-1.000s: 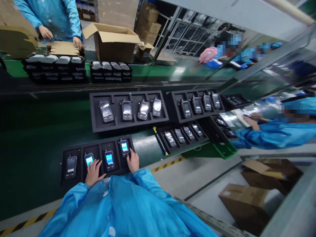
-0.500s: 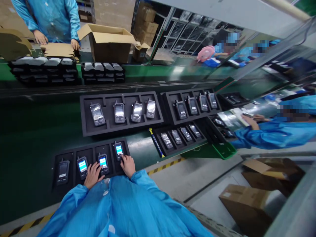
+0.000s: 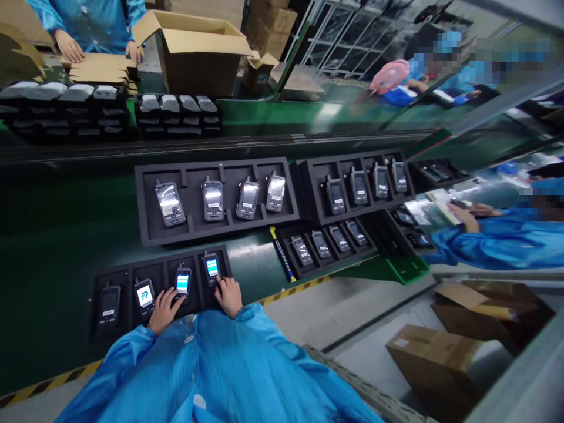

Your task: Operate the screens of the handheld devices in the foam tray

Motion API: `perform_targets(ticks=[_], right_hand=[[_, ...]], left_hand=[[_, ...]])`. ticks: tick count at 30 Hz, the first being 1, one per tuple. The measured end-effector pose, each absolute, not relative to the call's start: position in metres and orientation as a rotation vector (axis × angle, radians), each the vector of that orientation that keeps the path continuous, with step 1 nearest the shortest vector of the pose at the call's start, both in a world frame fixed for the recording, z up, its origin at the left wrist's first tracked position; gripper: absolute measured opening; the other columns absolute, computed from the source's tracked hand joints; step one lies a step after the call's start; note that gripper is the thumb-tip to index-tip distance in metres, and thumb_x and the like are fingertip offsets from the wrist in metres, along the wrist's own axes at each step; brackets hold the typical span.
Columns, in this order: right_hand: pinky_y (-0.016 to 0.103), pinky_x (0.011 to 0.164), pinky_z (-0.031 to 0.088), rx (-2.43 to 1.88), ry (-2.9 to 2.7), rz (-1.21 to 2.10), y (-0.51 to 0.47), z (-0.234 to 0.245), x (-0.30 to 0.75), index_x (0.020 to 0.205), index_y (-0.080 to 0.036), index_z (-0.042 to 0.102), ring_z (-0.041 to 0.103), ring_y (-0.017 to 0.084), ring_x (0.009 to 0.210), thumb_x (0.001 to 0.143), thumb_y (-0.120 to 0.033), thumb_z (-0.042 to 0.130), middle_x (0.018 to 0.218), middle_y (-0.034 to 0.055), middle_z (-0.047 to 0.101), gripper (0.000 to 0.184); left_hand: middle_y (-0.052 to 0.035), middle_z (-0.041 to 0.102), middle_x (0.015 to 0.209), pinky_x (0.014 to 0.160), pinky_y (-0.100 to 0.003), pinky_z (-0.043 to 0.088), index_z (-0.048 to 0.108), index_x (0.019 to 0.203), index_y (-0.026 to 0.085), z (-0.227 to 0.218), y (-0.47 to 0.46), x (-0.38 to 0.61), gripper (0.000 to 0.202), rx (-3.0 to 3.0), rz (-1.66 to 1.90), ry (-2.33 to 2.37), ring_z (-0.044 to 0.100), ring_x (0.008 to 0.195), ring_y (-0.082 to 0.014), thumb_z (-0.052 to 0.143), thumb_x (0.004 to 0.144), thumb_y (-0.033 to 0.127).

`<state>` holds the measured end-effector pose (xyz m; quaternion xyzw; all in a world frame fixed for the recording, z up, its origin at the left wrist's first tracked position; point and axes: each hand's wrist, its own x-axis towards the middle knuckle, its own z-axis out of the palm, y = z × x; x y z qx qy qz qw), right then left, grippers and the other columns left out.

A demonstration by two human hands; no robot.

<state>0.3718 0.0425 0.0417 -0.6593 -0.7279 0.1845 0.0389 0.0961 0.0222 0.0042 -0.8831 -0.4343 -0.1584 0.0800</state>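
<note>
Nearest the viewer, a worker in a blue smock leans over a black foam tray of four handsets at the belt's near edge. The left hand lies with spread fingers on the lower part of the third handset; the right hand rests with curled fingers on the keypad of the fourth handset. Neither hand grips or lifts anything; both press down on devices seated in their pockets, though which keys are touched is too small to tell. Three of the tray's four screens are lit: the second handset shows a logo, the third and fourth bright pages. The first handset is dark, so by appearance one unit remains to be woken. Beyond, a larger tray carries four film-wrapped units, and further trays run rightward along the green belt. A co-worker's sleeve reaches in from the right. Farthest off stand stacked trays, an open carton and another person's hands on flat cardboard.
</note>
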Motion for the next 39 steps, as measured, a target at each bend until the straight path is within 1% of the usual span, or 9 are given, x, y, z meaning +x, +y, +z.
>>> perform_targets(ticks=[3, 8, 13, 22, 24, 28, 30, 33, 39], right_hand=[[0.039, 0.084, 0.041, -2.009, -2.235, 0.569, 0.042, 0.040, 0.372, 0.128, -0.016, 0.055, 0.050, 0.027, 0.105, 0.090, -0.023, 0.057, 0.117, 0.0112, 0.059, 0.039], [0.040, 0.083, 0.041, -1.993, -2.226, 0.567, 0.041, 0.039, 0.373, 0.128, -0.016, 0.055, 0.050, 0.027, 0.105, 0.089, -0.022, 0.058, 0.117, 0.0112, 0.059, 0.040], [0.039, 0.083, 0.041, -1.977, -2.217, 0.572, 0.041, 0.039, 0.373, 0.128, -0.015, 0.055, 0.049, 0.027, 0.105, 0.089, -0.021, 0.057, 0.118, 0.0120, 0.059, 0.040], [0.039, 0.084, 0.043, -1.960, -2.179, 0.607, 0.042, 0.043, 0.375, 0.125, -0.015, 0.058, 0.051, 0.027, 0.103, 0.088, -0.020, 0.058, 0.114, 0.0106, 0.061, 0.037], [0.039, 0.087, 0.043, -1.962, -2.148, 0.607, 0.045, 0.046, 0.375, 0.127, -0.014, 0.056, 0.050, 0.027, 0.107, 0.090, -0.022, 0.058, 0.120, 0.0108, 0.059, 0.039], [0.038, 0.093, 0.041, -1.987, -2.085, 0.584, 0.060, 0.052, 0.369, 0.139, -0.008, 0.042, 0.047, 0.026, 0.112, 0.089, -0.024, 0.057, 0.132, 0.0134, 0.052, 0.054], [0.039, 0.091, 0.042, -1.996, -2.083, 0.573, 0.069, 0.052, 0.364, 0.141, -0.010, 0.040, 0.047, 0.027, 0.110, 0.090, -0.025, 0.056, 0.131, 0.0127, 0.052, 0.056], [0.042, 0.089, 0.043, -2.014, -2.094, 0.548, 0.080, 0.051, 0.358, 0.140, -0.012, 0.042, 0.048, 0.029, 0.106, 0.090, -0.026, 0.055, 0.125, 0.0130, 0.055, 0.054], [0.045, 0.085, 0.046, -2.021, -2.126, 0.508, 0.082, 0.049, 0.357, 0.139, -0.011, 0.046, 0.049, 0.031, 0.101, 0.090, -0.026, 0.055, 0.118, 0.0154, 0.057, 0.051]], left_hand=[[-0.0090, 0.062, 0.116, 0.101, -0.045, 0.040, 0.064, 0.117, 0.031, 0.009, 0.021, 0.100, 0.038, -2.649, -0.444, -1.314, 0.054, 0.116, -0.0258, 0.055, 0.082, 0.019], [-0.0105, 0.061, 0.114, 0.100, -0.047, 0.041, 0.069, 0.108, 0.029, 0.017, 0.025, 0.108, 0.030, -2.634, -0.513, -1.376, 0.053, 0.116, -0.0278, 0.058, 0.080, 0.024], [-0.0099, 0.063, 0.111, 0.100, -0.045, 0.041, 0.071, 0.100, 0.027, 0.018, 0.030, 0.113, 0.026, -2.644, -0.592, -1.378, 0.054, 0.115, -0.0263, 0.055, 0.081, 0.020], [-0.0102, 0.063, 0.110, 0.098, -0.046, 0.044, 0.070, 0.102, 0.026, 0.014, 0.029, 0.111, 0.031, -2.644, -0.616, -1.345, 0.056, 0.113, -0.0271, 0.056, 0.079, 0.012], [-0.0094, 0.063, 0.111, 0.097, -0.046, 0.045, 0.069, 0.104, 0.027, 0.013, 0.029, 0.109, 0.032, -2.651, -0.601, -1.329, 0.056, 0.113, -0.0272, 0.056, 0.078, 0.012], [-0.0088, 0.062, 0.113, 0.096, -0.046, 0.046, 0.067, 0.106, 0.027, 0.012, 0.029, 0.107, 0.035, -2.663, -0.586, -1.298, 0.056, 0.113, -0.0279, 0.059, 0.077, 0.012], [-0.0100, 0.062, 0.112, 0.096, -0.047, 0.046, 0.068, 0.105, 0.026, 0.011, 0.029, 0.107, 0.034, -2.660, -0.592, -1.297, 0.056, 0.113, -0.0285, 0.059, 0.076, 0.011], [-0.0112, 0.063, 0.112, 0.096, -0.047, 0.045, 0.068, 0.104, 0.026, 0.010, 0.029, 0.108, 0.033, -2.657, -0.593, -1.303, 0.056, 0.113, -0.0285, 0.059, 0.077, 0.011], [-0.0112, 0.063, 0.112, 0.098, -0.046, 0.043, 0.069, 0.104, 0.028, 0.008, 0.028, 0.108, 0.033, -2.670, -0.555, -1.335, 0.056, 0.113, -0.0282, 0.058, 0.077, 0.012]])
